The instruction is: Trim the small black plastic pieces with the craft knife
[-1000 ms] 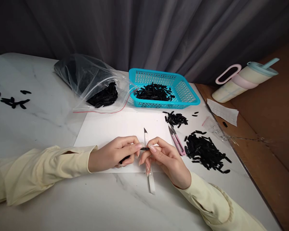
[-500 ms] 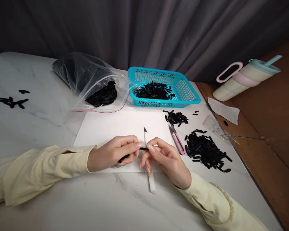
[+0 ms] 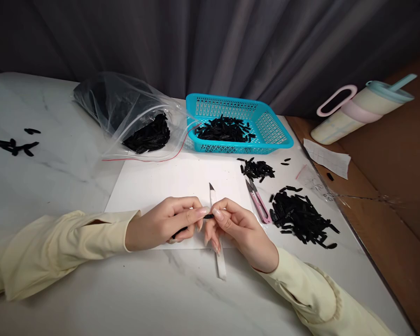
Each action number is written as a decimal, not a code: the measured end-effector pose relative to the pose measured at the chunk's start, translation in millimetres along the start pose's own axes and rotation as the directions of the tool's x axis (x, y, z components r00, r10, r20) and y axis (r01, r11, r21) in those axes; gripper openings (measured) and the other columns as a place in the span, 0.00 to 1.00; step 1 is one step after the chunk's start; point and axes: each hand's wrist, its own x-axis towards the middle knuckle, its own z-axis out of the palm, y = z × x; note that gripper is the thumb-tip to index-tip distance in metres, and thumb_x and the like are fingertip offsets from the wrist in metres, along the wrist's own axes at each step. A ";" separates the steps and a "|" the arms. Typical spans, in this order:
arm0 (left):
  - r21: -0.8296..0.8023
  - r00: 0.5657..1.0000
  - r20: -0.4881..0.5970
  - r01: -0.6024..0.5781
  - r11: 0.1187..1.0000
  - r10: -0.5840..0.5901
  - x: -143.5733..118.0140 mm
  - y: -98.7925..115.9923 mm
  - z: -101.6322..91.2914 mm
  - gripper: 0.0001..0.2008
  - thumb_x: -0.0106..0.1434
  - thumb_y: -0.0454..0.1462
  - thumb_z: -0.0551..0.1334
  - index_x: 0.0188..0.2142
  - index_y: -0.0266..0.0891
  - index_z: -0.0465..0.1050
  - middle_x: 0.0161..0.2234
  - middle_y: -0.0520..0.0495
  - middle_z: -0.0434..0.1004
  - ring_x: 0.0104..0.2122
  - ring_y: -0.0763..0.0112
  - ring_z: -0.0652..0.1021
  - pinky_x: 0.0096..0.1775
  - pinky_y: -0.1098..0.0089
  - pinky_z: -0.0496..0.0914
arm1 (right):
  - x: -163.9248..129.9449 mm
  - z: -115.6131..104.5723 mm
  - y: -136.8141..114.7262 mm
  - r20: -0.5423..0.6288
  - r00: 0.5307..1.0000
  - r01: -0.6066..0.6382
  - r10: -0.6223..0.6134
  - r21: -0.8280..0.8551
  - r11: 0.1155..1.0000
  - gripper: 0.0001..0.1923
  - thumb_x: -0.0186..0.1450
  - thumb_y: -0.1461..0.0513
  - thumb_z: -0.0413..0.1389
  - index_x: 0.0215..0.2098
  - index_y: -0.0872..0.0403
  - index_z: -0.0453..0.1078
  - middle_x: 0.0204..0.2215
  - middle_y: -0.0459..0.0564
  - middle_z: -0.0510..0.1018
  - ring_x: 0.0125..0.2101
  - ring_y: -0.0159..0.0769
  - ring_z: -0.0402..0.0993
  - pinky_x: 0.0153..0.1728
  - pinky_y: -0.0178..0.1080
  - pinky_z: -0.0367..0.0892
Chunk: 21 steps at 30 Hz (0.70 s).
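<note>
My left hand (image 3: 164,223) pinches a thin black strip (image 3: 208,216) between thumb and forefinger, over a white sheet of paper (image 3: 168,183). My right hand (image 3: 241,231) meets it from the right, its thumb and forefinger closed on the strip's other end. A white craft knife (image 3: 217,233) lies on the paper under my right hand, blade tip pointing away from me. Pink thread snips (image 3: 257,201) lie just right of the hands.
A pile of black strips (image 3: 301,217) and a smaller heap (image 3: 258,169) lie to the right. A turquoise basket (image 3: 276,135) and a clear plastic bag (image 3: 126,114) hold more strips. Loose strips (image 3: 14,144) lie far left. A tumbler (image 3: 357,109) lies past the table edge.
Both hands stay pinched on the strip; my right thumb has slid slightly left along it. The view has shifted a little.
</note>
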 end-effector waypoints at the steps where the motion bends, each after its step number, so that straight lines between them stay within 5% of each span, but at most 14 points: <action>1: -0.008 1.000 -0.001 0.000 1.000 0.000 0.0 0.0 0.1 0.15 0.66 0.43 0.49 0.27 0.37 0.61 0.13 0.60 0.54 0.13 0.83 0.53 0.18 0.77 0.50 | 0.1 0.1 0.0 0.004 1.000 -0.004 0.004 0.006 1.000 0.12 0.64 0.55 0.52 0.31 0.55 0.59 0.21 0.44 0.74 0.17 0.26 0.66 0.20 0.31 0.62; 13: -0.018 0.999 -0.003 0.037 0.999 -0.037 0.3 -0.8 0.5 0.17 0.66 0.45 0.48 0.26 0.37 0.60 0.12 0.60 0.54 0.13 0.83 0.53 0.17 0.77 0.51 | -0.7 2.8 -3.1 -0.040 0.999 0.026 -0.029 -0.055 0.998 0.11 0.65 0.56 0.52 0.30 0.55 0.59 0.20 0.43 0.73 0.16 0.25 0.65 0.20 0.31 0.61; 21: -0.113 0.988 0.098 0.126 0.985 -0.116 1.6 -1.2 1.2 0.18 0.67 0.45 0.46 0.27 0.37 0.61 0.13 0.60 0.54 0.12 0.83 0.52 0.14 0.79 0.50 | -5.0 2.4 -4.1 -0.115 0.982 0.103 -0.148 -0.329 0.939 0.11 0.66 0.56 0.49 0.30 0.54 0.61 0.21 0.44 0.71 0.17 0.26 0.63 0.21 0.32 0.61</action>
